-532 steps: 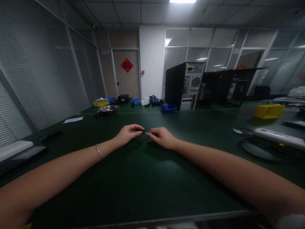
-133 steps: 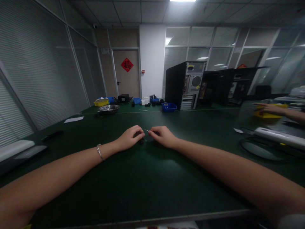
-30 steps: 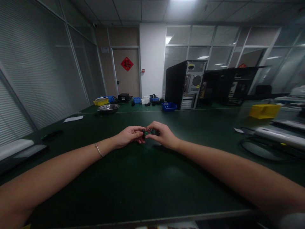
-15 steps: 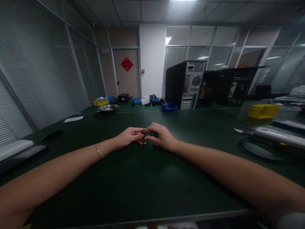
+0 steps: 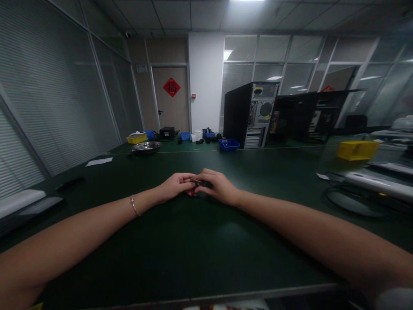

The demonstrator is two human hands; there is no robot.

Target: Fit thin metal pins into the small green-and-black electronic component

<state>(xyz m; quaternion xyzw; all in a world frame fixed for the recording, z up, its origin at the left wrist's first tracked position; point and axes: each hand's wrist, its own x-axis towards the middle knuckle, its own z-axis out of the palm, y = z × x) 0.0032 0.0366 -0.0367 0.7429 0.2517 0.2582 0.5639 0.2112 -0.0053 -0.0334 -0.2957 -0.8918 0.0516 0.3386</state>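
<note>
My left hand (image 5: 176, 186) and my right hand (image 5: 218, 186) meet over the middle of the green table (image 5: 193, 249). Between their fingertips is a small dark piece (image 5: 202, 183) with a thin light edge, too small and too covered for me to name. The thumb and fingers of my right hand are closed around it. My left hand pinches at its left end, where the fingers hide most of what they grip. A thin silver bracelet circles my left wrist.
A metal bowl (image 5: 146, 147) and a blue bin (image 5: 229, 144) stand toward the back. Behind the bin rises a black computer tower (image 5: 240, 114). On the right are a yellow bin (image 5: 357, 150) and a looped cable (image 5: 329, 200). White paper (image 5: 99, 161) lies at left.
My right hand has tilted slightly, its fingers now lower over the small dark piece, and less of the piece shows. The left hand is almost where it was.
</note>
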